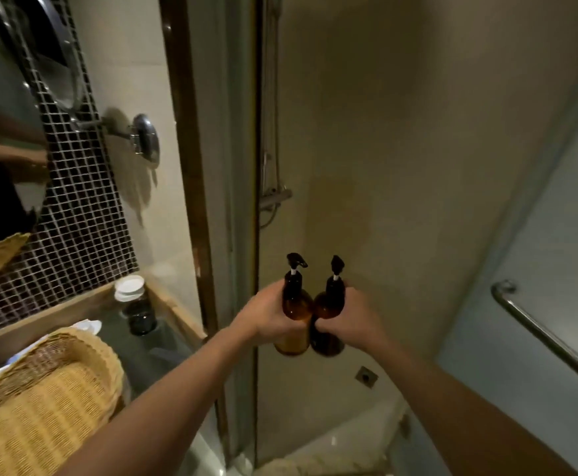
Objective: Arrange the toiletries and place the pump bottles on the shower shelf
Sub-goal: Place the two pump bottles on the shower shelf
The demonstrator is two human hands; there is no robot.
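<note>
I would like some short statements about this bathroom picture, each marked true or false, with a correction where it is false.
1. Each hand holds one amber pump bottle. True: the left hand grips the left bottle, the right hand grips the right bottle.
2. The two bottles are held far apart. False: they are side by side, about touching.
3. The bottles stand on a shower shelf. False: they are held in the air in front of the shower wall.
4. A wicker basket sits at the lower left. True.
5. The pump heads are white. False: they are black.
</note>
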